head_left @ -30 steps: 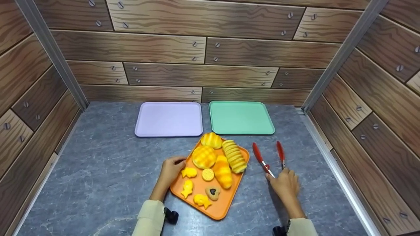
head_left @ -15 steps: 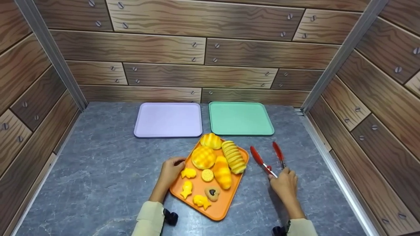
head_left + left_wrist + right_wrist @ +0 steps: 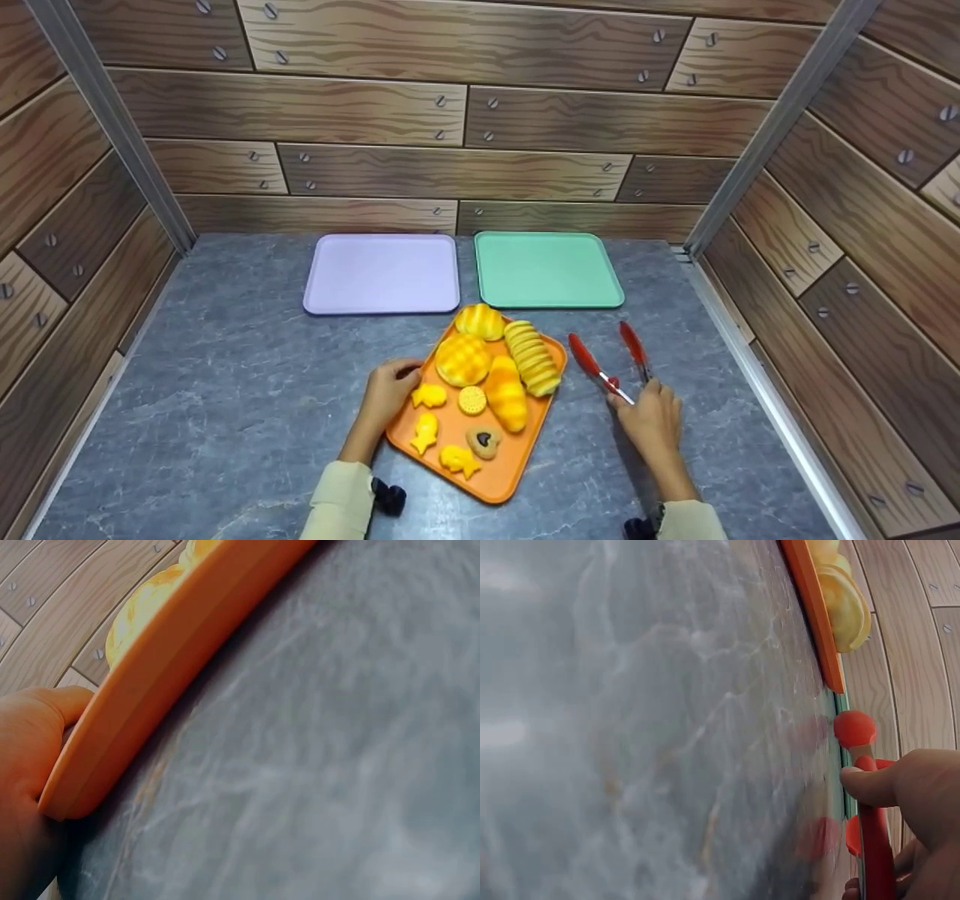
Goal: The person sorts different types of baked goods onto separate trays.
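Observation:
My left hand (image 3: 388, 390) grips the left rim of an orange tray (image 3: 499, 480), which lies turned at an angle. The left wrist view shows the thumb at the rim of the tray (image 3: 150, 701). On it lie a round bun (image 3: 463, 360), a croissant (image 3: 506, 394), a ridged long loaf (image 3: 532, 358), a striped roll (image 3: 480, 322), a round biscuit (image 3: 472, 400), a heart cookie (image 3: 484, 442) and several yellow fish-shaped pieces (image 3: 424, 433). Right of the tray, my right hand (image 3: 651, 420) holds red-tipped tongs (image 3: 589, 358), their arms spread with nothing between the tips.
A lilac tray (image 3: 382, 274) and a green tray (image 3: 549, 270) lie side by side at the back, both bare. The far tip of the orange tray reaches close to them. Wood-patterned walls (image 3: 360, 169) enclose the grey marbled tabletop (image 3: 247, 390).
The tongs have swung slightly left, toward the orange tray, and their tips stand a little closer together. My left hand and the tray have stayed in place.

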Demonstrator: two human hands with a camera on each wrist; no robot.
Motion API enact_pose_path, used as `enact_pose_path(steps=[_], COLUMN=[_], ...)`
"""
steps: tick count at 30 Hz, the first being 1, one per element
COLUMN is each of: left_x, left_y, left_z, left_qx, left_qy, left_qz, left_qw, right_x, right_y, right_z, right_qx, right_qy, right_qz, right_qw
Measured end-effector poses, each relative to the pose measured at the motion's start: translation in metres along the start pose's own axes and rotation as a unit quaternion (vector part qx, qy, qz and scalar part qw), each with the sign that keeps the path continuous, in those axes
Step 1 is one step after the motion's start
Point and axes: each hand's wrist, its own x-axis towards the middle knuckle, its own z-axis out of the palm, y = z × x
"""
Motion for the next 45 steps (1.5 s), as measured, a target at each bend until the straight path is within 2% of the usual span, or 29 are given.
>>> enact_pose_path(steps=[5,9,15,19,24,34,45], left_x=[0.000,-0.001,-0.002,-0.001,-0.001,0.000,-0.002], left_y=[-0.001,0.000,0.000,-0.001,-0.001,-0.002,-0.003], left_z=[0.002,0.002,0.002,0.001,0.001,0.001,0.001], left_qx=[0.001,0.007,0.006,0.009,0.004,0.003,0.001], left_qy=[0.003,0.002,0.001,0.002,0.000,-0.004,-0.004], left_qz=[0.000,0.005,0.006,0.010,0.012,0.013,0.020], left_qw=[1.0000,1.0000,1.0000,0.9999,0.9999,0.9999,0.9998], right_x=[-0.008,-0.018,-0.032,-0.040,-0.048,-0.054,-0.057], right_y=[-0.002,-0.008,-0.019,-0.025,-0.027,-0.026,-0.030], right_z=[-0.006,-0.012,-0.019,-0.019,-0.015,-0.011,-0.006], right_qx=[0.031,0.056,0.075,0.070,0.053,0.028,-0.001], right_qy=[0.012,-0.008,-0.043,-0.059,-0.058,-0.076,-0.029], right_qz=[-0.001,-0.007,-0.035,-0.056,-0.076,-0.070,-0.112], right_qw=[0.999,0.998,0.996,0.994,0.994,0.994,0.993])
